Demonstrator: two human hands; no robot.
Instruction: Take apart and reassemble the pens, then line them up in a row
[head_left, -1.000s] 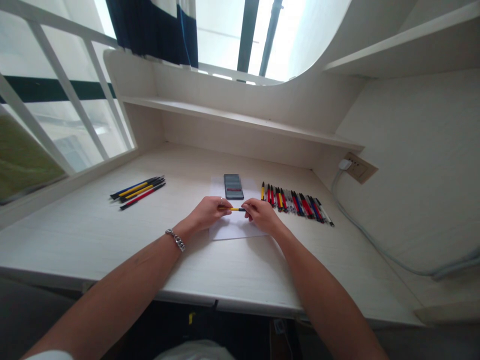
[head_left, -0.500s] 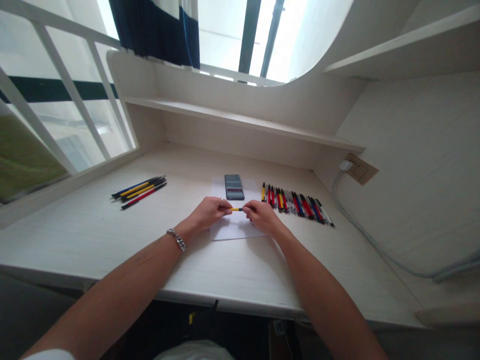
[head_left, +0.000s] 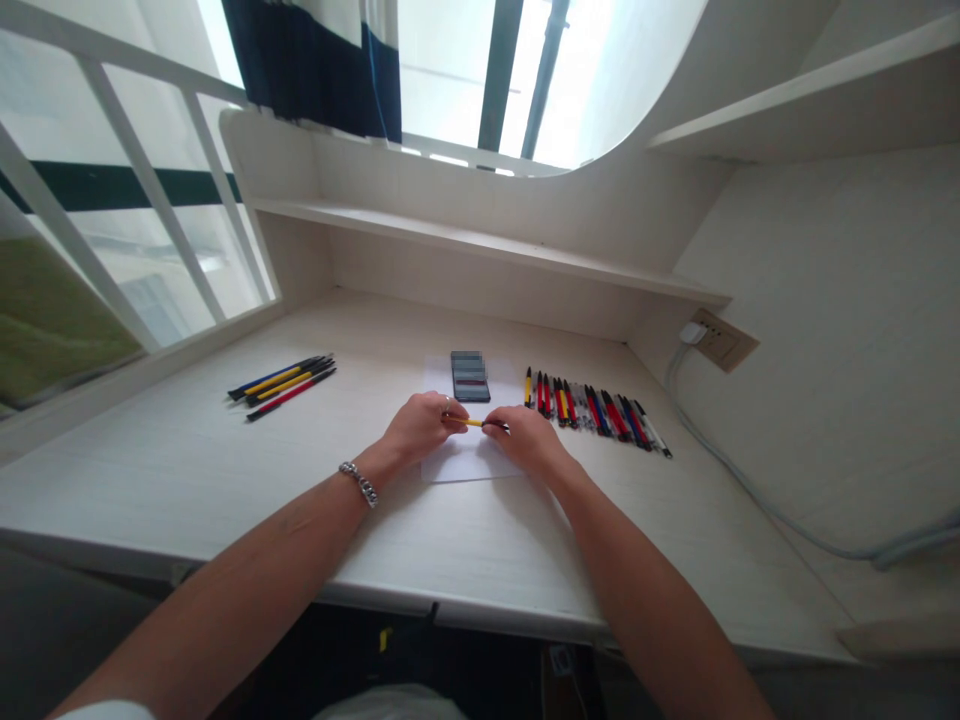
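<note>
Above paper point(head_left: 461, 466), hands point(head_left: 426, 424) point(head_left: 531, 438) nearly closed; both pinch one pen point(head_left: 475, 422) (yellow).

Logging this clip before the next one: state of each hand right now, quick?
Left hand: closed, holding the yellow part of a yellow-and-black pen.
Right hand: closed, grip on the same pen's dark end.

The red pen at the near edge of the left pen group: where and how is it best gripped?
Probably pinch the red pen around its middle, from above and its near side. It is a thin rod lying flat, outermost in the group, with other pens along its far side. The left hand is nearer, though it holds the yellow pen.
</note>
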